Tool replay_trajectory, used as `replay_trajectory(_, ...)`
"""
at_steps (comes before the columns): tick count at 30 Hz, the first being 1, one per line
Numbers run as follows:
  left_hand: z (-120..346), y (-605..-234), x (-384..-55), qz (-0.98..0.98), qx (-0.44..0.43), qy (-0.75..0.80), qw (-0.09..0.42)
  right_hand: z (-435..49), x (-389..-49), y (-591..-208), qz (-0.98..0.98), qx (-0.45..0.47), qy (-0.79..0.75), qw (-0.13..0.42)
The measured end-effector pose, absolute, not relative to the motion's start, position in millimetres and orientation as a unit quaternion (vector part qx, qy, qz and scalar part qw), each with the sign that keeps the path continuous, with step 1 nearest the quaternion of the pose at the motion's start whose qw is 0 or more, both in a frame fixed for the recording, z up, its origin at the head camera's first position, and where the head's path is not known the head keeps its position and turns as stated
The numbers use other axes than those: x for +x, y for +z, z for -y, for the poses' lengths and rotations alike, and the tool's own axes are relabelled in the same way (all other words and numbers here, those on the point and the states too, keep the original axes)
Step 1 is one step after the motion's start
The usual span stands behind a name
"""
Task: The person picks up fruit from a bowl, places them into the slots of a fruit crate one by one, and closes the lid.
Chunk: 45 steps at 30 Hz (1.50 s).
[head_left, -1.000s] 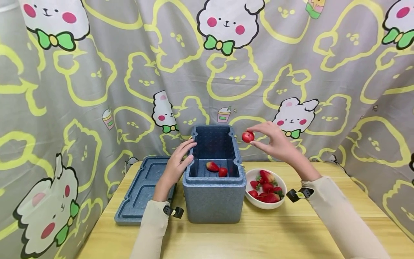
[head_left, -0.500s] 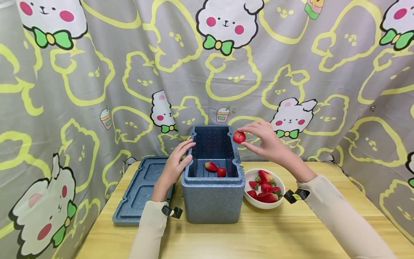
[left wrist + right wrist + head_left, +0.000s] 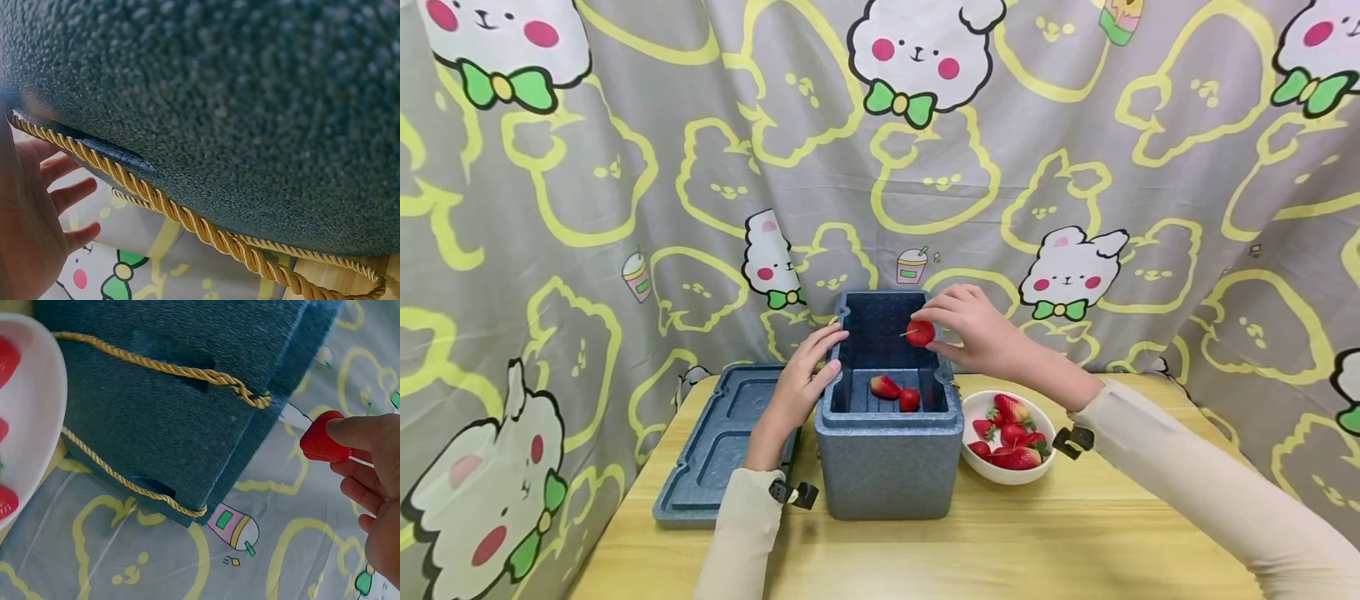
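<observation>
So, main risk: over-squeezing could bruise the strawberry (image 3: 920, 333); too light a pinch could drop it onto the two strawberries (image 3: 884, 387) in the blue foam box (image 3: 891, 475). It lies between thumb and fingertips, ahead of my palm, above the box's opening. Right grip (image 3: 977, 329) pinches it; left grip (image 3: 801, 379) rests, fingers spread, at the rim's (image 3: 891, 422) left side.

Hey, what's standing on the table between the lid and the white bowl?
The blue box stands between the lid and the white bowl; the head view shows it.
</observation>
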<state>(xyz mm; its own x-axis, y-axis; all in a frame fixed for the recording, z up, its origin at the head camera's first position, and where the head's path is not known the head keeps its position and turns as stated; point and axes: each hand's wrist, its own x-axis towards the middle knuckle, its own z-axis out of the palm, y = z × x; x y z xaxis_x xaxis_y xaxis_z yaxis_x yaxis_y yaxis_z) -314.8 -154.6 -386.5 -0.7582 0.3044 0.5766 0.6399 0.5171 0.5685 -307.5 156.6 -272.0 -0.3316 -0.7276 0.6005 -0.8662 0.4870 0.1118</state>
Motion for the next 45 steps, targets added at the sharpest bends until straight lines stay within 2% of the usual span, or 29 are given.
replay_trajectory(14, 154, -386, -318, 0.839, -0.293, -0.407, 0.211, -137, -308, -269, 0.820, 0.499, 0.021, 0.279)
replay_trajectory(45, 155, -387, -315, 0.849, -0.275, -0.404, 0.200, -112, -319, -280, 0.830, 0.503, -0.002, 0.241)
